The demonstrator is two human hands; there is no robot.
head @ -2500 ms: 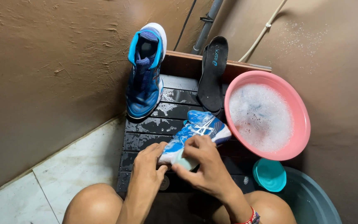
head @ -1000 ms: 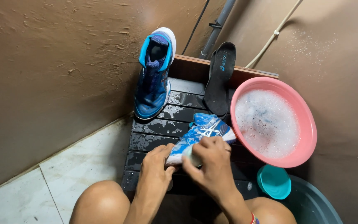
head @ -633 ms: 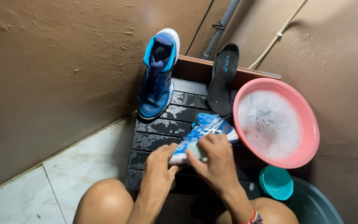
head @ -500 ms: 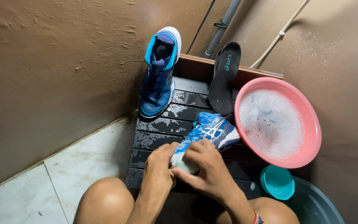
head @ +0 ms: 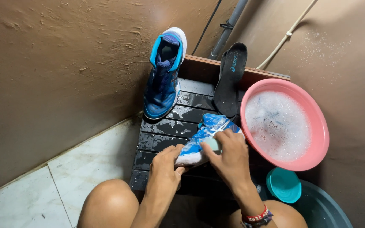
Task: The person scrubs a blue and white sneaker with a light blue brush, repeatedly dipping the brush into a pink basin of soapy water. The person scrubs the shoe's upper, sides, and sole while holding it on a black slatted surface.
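Note:
A wet blue and white sports shoe [head: 208, 133] lies on its side on a dark slatted wooden pallet [head: 161, 135]. My left hand [head: 165, 166] grips the shoe's white toe end and holds it down. My right hand [head: 229, 154] presses a small pale green scrubbing pad [head: 213, 145] against the shoe's upper; most of the pad is hidden under my fingers. A red bracelet sits on my right wrist. Both my bare knees show at the bottom of the view.
A second blue shoe [head: 163, 74] leans upright against the brown wall. A black insole [head: 229, 80] stands beside it. A pink basin [head: 286, 124] of soapy water sits to the right, with a teal scoop [head: 283, 185] and a dark tub [head: 322, 209] below. White floor tiles [head: 64, 177] lie left.
My right hand has slid back and forth with the pad along the shoe's upper. My left hand has kept its hold on the toe. The view has shifted slightly.

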